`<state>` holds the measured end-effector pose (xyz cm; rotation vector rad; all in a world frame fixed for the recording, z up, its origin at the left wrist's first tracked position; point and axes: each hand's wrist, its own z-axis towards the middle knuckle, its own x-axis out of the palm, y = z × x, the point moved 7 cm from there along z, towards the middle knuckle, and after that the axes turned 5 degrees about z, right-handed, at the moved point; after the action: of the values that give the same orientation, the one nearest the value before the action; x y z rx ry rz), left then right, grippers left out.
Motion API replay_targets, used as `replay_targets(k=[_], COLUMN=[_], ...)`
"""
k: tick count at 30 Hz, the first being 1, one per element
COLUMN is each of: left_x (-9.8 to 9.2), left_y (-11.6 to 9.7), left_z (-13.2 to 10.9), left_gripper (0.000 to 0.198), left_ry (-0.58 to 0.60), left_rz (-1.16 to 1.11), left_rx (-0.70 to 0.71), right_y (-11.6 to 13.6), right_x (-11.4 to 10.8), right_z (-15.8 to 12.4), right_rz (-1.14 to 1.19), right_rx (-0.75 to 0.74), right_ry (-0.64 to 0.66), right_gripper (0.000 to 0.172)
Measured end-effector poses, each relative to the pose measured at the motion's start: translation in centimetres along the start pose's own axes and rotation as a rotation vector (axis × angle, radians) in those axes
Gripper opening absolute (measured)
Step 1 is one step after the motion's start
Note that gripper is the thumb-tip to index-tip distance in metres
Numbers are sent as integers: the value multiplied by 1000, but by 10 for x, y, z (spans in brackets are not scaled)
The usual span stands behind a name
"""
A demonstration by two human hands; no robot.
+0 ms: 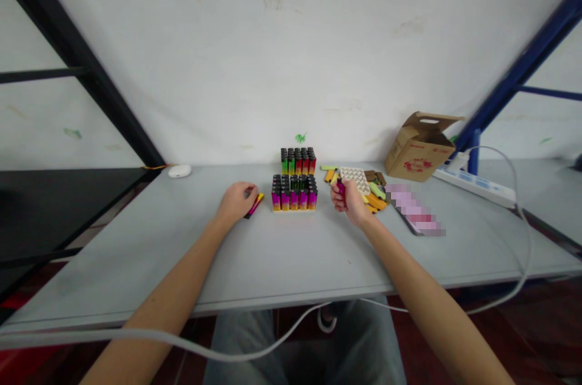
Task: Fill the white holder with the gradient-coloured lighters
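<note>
Just left of the block of upright purple lighters [294,199], a loose lighter [256,205] could skid away if the left hand [238,199] nudges it, I'd judge, and a careless brush from either hand might topple the block's edge rows. Right of the block, the right hand [351,200] is wrapped around a magenta lighter [341,187], which shows between thumb and fingers. The left hand's fingers curl beside the loose one; whether they pinch anything, I can't tell.
</note>
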<state>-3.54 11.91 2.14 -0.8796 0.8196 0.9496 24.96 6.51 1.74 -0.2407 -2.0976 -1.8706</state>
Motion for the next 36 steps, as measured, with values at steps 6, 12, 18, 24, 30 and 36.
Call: replay_targets(k=[6,12,18,24,30,36], left_x=[1,1,0,0,2,2], left_y=[1,0,-1,0,1,2], left_z=[0,-1,-1,-1,-1,-2], left_gripper=[33,34,34,34,36,36], left_ry=[-9,-11,-2,-7,-13,-4], left_rz=[-12,2,0,-27,-13,-2], left_rx=[-4,3,1,2,16,11], right_y=[-1,0,1,8,7,9], right_x=[2,0,-3,-2,-7,-11], right_z=[0,1,1,-2,-4,-3], right_rz=[-17,-7,39,166,161,254], right_rx=[5,-18,-29,-88,-80,-54], right_ry=[21,2,-60,-48,-142,-132], right_gripper=[25,27,33,30,31,17])
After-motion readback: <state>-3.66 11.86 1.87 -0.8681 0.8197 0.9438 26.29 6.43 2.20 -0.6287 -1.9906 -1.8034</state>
